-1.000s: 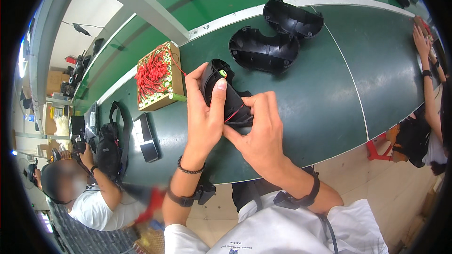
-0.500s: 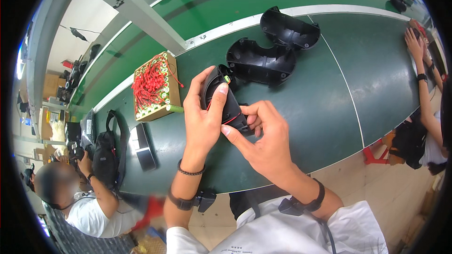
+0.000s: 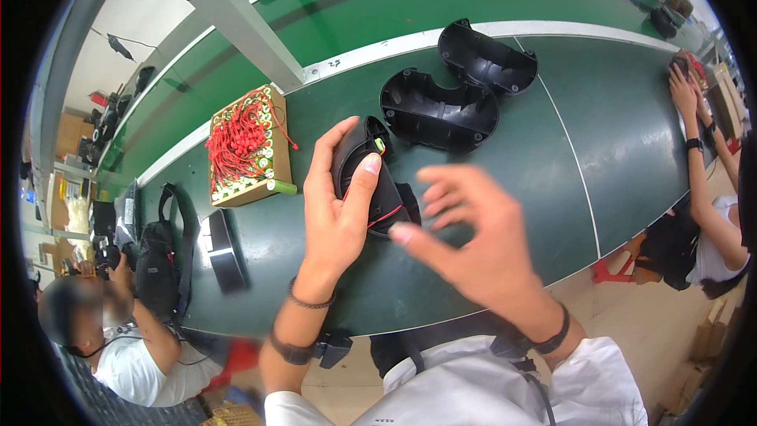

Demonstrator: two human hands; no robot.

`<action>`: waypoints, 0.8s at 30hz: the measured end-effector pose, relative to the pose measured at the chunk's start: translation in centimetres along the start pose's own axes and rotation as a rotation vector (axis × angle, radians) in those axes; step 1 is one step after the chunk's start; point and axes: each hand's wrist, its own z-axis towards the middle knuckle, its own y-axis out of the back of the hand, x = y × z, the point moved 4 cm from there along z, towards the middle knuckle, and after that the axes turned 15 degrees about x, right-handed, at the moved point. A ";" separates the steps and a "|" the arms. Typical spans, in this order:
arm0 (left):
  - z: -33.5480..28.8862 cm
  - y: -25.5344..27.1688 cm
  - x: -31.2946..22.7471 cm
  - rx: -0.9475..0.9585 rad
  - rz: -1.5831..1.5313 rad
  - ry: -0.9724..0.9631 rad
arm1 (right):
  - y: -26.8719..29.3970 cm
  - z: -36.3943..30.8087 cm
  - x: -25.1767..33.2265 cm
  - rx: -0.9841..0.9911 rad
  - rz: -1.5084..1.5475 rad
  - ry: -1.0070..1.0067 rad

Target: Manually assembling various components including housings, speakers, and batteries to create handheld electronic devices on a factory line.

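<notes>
Fingers of the left hand (image 3: 333,217) clamp a black plastic case (image 3: 385,196), tilted above the green table (image 3: 528,181), a red wire (image 3: 386,216) crossing its lower part. The right hand (image 3: 485,241) beside it has thumb and fingers apart; whether the thumb touches the case, I cannot tell. Two black covers (image 3: 438,116) lie beyond.
</notes>
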 end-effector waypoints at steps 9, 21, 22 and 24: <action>-0.1 2.4 0.1 0.007 -0.011 0.083 | 10.6 6.2 -0.3 -0.106 -0.522 -0.081; 0.1 3.0 -0.4 0.051 -0.100 0.124 | 11.9 6.0 1.5 0.074 -0.316 0.028; -0.2 3.0 -0.1 0.050 -0.093 0.137 | 11.1 6.4 0.7 0.138 -0.314 -0.032; -0.3 2.8 0.2 0.094 -0.120 0.169 | 8.3 6.6 -0.3 0.210 -0.370 -0.045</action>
